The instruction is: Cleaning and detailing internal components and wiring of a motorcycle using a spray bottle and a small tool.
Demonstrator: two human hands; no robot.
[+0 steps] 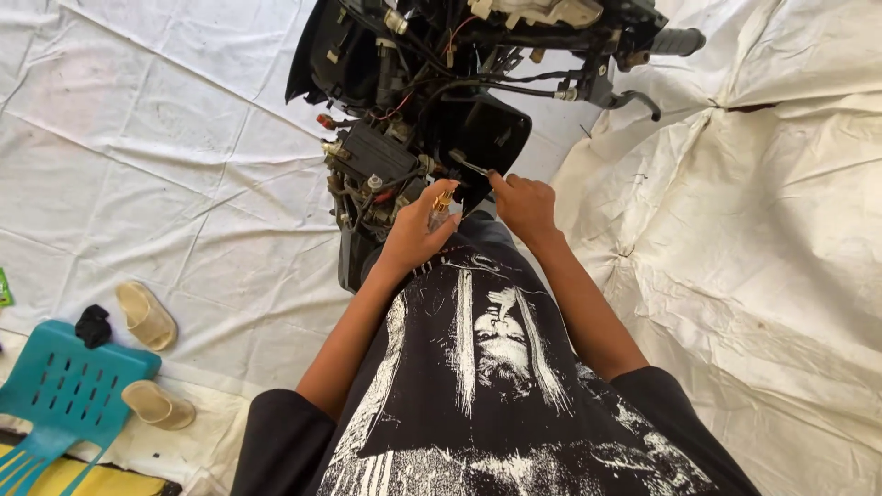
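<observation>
Head view, left to right. A teal slatted plastic chair (64, 390) and two tan rubber sandals (145, 315) lie on the white tarpaulin (184, 184), well apart from me. My left hand (415, 234) is closed around a small screwdriver with a brass-coloured, clear handle (442, 204), its long axis pointing up and away from me. Just ahead stands the stripped black scooter front with exposed wiring (404, 138). My right hand (525, 204), nearer the black panel (487, 138), pinches a thin metal tool (470, 166) angled toward it.
</observation>
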